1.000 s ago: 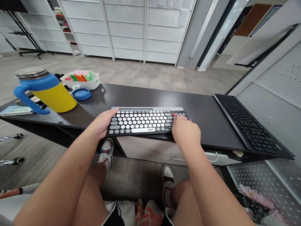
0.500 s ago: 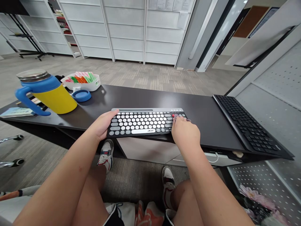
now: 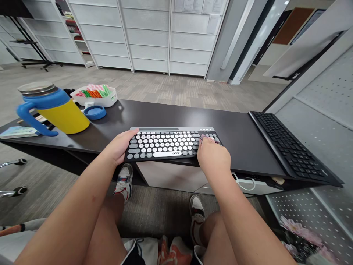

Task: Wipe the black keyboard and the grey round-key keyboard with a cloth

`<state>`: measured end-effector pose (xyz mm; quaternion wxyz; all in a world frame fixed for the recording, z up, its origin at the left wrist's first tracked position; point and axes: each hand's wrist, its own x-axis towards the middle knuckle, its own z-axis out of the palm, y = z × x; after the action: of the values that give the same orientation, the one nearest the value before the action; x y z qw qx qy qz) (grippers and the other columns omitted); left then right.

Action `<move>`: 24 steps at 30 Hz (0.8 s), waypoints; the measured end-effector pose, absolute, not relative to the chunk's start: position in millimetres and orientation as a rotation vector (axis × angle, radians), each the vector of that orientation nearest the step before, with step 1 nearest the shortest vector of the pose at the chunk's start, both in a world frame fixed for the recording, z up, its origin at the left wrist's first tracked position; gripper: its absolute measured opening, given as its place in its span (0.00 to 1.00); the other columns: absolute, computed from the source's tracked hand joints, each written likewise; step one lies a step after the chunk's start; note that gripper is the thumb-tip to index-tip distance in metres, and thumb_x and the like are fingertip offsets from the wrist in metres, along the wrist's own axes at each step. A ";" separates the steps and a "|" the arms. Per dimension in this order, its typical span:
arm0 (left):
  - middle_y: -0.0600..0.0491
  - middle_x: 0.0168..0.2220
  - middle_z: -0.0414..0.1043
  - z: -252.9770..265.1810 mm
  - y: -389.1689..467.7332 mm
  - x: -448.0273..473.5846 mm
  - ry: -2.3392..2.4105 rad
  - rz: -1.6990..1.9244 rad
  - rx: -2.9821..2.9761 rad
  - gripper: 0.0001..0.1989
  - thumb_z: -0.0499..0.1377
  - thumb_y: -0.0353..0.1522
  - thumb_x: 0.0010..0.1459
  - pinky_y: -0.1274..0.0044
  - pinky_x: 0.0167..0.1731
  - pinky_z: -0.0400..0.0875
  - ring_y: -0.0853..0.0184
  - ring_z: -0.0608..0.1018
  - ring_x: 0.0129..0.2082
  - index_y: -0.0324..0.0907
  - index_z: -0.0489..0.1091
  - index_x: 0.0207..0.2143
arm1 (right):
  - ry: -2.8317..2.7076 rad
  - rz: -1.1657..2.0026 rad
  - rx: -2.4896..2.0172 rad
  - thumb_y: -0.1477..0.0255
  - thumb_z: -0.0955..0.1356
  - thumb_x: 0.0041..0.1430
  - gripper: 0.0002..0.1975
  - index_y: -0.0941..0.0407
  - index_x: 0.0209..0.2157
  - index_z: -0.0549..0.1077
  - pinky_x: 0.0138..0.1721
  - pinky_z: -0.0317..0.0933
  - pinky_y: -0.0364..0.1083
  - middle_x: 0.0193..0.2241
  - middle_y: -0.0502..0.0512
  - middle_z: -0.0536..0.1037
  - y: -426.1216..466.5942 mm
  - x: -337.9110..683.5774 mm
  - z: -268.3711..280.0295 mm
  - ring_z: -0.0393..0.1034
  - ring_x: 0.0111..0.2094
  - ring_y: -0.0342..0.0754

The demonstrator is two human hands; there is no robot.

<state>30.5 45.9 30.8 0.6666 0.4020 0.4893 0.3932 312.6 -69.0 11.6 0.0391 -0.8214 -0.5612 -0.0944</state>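
Observation:
A black and grey acer keyboard (image 3: 165, 143) with round white and grey keys lies at the front edge of the dark desk (image 3: 171, 114). My left hand (image 3: 123, 144) grips its left end, thumb on the top corner, with the other fingers hidden below. Over the right-hand keys, my right hand (image 3: 211, 150) is closed, its fingers curled down. A small pink and dark patterned piece (image 3: 203, 137) shows at its fingertips, pressed against the keys. I cannot make out what that piece is.
A yellow and blue mug (image 3: 63, 110), a blue lid (image 3: 95, 112) and a white basket (image 3: 111, 97) of colourful wrapped items stand on the left. At the right lies a black keyboard (image 3: 292, 147) beside a pegboard panel (image 3: 325, 92). A white cable (image 3: 249, 187) hangs below the desk edge.
My right hand has slid slightly left over the right-hand keys, uncovering some at the far right end. My left hand keeps its hold on the keyboard.

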 end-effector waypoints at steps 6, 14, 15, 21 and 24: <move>0.42 0.38 0.84 27.8 47.1 29.1 1.086 0.889 0.901 0.11 0.64 0.36 0.65 0.66 0.36 0.86 0.56 0.87 0.34 0.39 0.76 0.45 | -1.773 -0.280 -2.493 0.75 0.56 0.75 0.21 0.65 0.57 0.74 0.44 0.70 0.47 0.53 0.71 0.81 -70.7 300.2 11.4 0.79 0.51 0.55; 0.42 0.38 0.84 28.5 46.7 29.4 1.077 0.878 0.901 0.11 0.65 0.35 0.64 0.66 0.35 0.86 0.56 0.87 0.34 0.39 0.76 0.45 | -1.809 -0.221 -2.475 0.75 0.57 0.76 0.21 0.65 0.61 0.72 0.48 0.70 0.47 0.58 0.72 0.79 -72.3 295.1 15.3 0.78 0.55 0.55; 0.42 0.38 0.84 28.6 46.7 29.4 1.075 0.879 0.900 0.10 0.64 0.35 0.65 0.66 0.35 0.86 0.56 0.87 0.34 0.39 0.76 0.45 | -1.808 -0.215 -2.476 0.76 0.56 0.76 0.21 0.65 0.61 0.72 0.48 0.70 0.47 0.58 0.72 0.79 -72.2 295.6 15.1 0.78 0.55 0.55; 0.42 0.37 0.84 29.1 46.1 30.2 1.097 0.892 0.900 0.10 0.64 0.36 0.65 0.66 0.34 0.86 0.56 0.87 0.32 0.38 0.76 0.44 | -1.814 -0.229 -2.467 0.77 0.57 0.75 0.21 0.66 0.62 0.71 0.52 0.70 0.48 0.58 0.72 0.78 -71.7 296.6 12.2 0.77 0.57 0.55; 0.42 0.37 0.83 28.3 46.3 31.1 1.124 0.912 0.888 0.11 0.64 0.37 0.65 0.65 0.34 0.86 0.56 0.87 0.33 0.38 0.76 0.44 | -1.790 -0.257 -2.448 0.77 0.57 0.75 0.21 0.68 0.61 0.71 0.54 0.70 0.49 0.58 0.73 0.78 -71.6 292.7 10.4 0.76 0.59 0.57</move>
<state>31.1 46.3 28.3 0.6606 0.3927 0.4969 0.4031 292.7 -71.6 10.4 0.0492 -0.8034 -0.5874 -0.0844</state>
